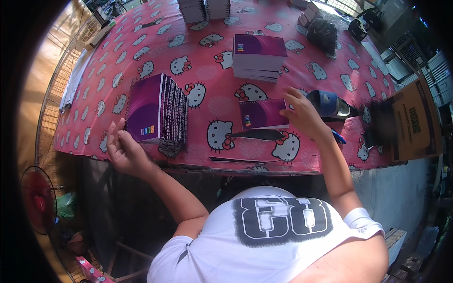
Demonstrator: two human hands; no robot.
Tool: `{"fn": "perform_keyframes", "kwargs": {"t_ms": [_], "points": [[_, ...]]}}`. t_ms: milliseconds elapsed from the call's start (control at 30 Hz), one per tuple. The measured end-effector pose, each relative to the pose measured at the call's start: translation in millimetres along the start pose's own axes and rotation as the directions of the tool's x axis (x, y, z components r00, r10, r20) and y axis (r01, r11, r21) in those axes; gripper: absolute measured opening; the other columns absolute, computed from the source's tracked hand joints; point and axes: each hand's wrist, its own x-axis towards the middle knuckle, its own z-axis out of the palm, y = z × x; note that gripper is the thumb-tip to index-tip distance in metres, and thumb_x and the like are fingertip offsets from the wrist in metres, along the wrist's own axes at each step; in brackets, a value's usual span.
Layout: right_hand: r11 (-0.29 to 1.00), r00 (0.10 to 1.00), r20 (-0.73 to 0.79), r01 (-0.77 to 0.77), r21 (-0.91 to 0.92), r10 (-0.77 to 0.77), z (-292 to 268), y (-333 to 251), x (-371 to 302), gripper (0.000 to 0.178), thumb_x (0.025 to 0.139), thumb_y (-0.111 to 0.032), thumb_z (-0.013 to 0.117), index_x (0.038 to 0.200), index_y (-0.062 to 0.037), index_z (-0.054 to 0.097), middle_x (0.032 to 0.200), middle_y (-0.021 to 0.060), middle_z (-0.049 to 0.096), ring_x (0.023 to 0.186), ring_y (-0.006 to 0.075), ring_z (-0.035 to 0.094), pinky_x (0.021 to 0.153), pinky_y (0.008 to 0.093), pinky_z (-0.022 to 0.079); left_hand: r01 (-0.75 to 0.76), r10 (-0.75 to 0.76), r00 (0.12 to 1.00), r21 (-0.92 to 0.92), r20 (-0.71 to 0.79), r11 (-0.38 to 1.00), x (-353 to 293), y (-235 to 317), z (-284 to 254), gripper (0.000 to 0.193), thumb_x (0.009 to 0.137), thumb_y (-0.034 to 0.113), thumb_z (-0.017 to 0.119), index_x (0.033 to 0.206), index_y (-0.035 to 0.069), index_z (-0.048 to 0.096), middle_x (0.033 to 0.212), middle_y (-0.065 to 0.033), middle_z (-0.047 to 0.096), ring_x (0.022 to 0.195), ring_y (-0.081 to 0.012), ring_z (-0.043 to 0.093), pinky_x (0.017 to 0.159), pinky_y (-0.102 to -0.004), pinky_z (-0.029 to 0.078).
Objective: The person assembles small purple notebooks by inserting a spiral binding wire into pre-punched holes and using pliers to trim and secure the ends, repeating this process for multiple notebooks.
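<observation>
My left hand (123,145) is beside the lower left corner of a stack of purple spiral notebooks (145,111), fingers apart and palm turned up, with nothing seen in it. Their black wire coils show along the stack's right side. My right hand (304,113) hovers at the right edge of a low pile with a purple cover (259,114). Its thumb tip overlaps that edge, and the other fingers are spread; no firm grip shows. Farther back stands a taller stack of purple-covered page blocks (259,45).
A pink cartoon-cat cloth (207,66) covers the table. Black strips (257,135) lie near its front edge. To the right are a dark blue rounded object (328,104), black wire coils (377,118) and a cardboard box (415,120). More notebooks (218,8) stand at the back.
</observation>
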Motion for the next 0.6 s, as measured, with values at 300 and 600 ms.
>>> {"fn": "perform_keyframes", "kwargs": {"t_ms": [300,600], "points": [[0.982,0.914,0.368,-0.129,-0.140,0.172,0.2,3.3,45.5,0.061,0.067,-0.019,0.082,0.118,-0.0045,0.053,0.121,0.0146,0.054,0.118,0.0335,0.049,0.097,0.0431,0.038,-0.374,0.314,0.913,-0.228,-0.259,0.899,1.4,56.8,13.5,0.023,0.087,-0.004,0.052,0.109,-0.011,0.053,0.110,-0.0269,0.064,0.102,-0.0263,0.064,0.093,-0.0332,0.050],[0.986,0.970,0.183,-0.144,-0.082,0.157,5.4,-7.7,27.6,0.049,0.070,-0.018,0.080,0.107,-0.0074,0.049,0.104,0.0151,0.061,0.103,0.0346,0.058,0.084,0.0441,0.044,0.374,-0.208,0.621,-0.052,0.756,0.926,-130.3,37.1,108.3,0.059,0.086,-0.006,0.057,0.140,0.004,0.037,0.140,-0.0152,0.045,0.126,-0.0265,0.047,0.107,-0.0368,0.035]]}}
